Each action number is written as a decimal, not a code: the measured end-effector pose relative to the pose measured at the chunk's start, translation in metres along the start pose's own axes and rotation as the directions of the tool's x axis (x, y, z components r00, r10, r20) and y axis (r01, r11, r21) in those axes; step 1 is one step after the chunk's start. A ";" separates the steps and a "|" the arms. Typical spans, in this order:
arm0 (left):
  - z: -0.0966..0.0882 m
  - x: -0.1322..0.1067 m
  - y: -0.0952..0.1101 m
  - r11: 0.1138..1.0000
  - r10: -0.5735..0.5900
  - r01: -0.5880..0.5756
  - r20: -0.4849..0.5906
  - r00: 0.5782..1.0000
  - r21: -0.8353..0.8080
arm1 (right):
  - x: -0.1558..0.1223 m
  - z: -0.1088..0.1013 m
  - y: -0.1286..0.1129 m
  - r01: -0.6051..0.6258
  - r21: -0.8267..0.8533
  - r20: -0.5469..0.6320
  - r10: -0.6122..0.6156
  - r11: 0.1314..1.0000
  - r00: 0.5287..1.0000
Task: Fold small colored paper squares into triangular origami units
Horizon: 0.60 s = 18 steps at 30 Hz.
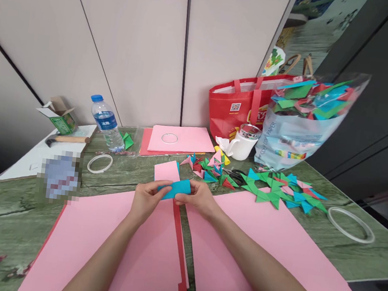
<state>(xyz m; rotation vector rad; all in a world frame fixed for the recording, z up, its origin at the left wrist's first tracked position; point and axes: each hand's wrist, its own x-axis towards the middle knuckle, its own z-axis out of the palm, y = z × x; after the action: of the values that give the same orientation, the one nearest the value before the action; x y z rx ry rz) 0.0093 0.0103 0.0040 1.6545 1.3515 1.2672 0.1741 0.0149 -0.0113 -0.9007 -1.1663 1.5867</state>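
Observation:
A small blue piece of paper [178,189], folded into a rectangle, is held up between my two hands. My left hand [149,196] pinches its left end between thumb and fingers. At the other end, my right hand [199,197] grips it in the same way. Just behind the hands lies a small stack of pink paper rectangles [166,171] with blue edges showing beneath. Large pink sheets [112,243] lie under my left forearm, with red sheets below them. Another pile of pink sheets [256,246] lies under my right forearm.
Folded paper pieces [208,168] and star-shaped paper rings [276,190] lie behind the right pile, near black scissors [236,176]. Further back stand a white mug [243,144], a red bag [225,116], a full plastic bag [294,129] and a water bottle [107,124]. A hammer [68,139] lies left.

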 end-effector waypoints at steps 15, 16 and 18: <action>-0.005 0.005 0.007 0.993 -0.074 0.069 -0.042 0.996 -0.095 | 0.005 -0.019 -0.008 -0.074 0.119 0.245 0.042 0.990 0.969; -0.005 0.005 0.007 0.992 -0.082 0.077 -0.040 0.996 -0.103 | 0.005 -0.019 -0.008 -0.069 0.125 0.230 0.039 0.990 0.972; -0.004 0.005 0.005 0.988 -0.099 0.096 -0.020 0.995 -0.120 | 0.005 -0.019 -0.009 -0.041 0.120 0.168 0.020 0.992 0.986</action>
<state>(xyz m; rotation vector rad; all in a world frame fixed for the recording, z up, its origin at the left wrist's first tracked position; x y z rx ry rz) 0.0072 0.0138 0.0118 1.4783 1.3294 1.2904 0.1927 0.0256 -0.0077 -0.7196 -1.1603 1.7658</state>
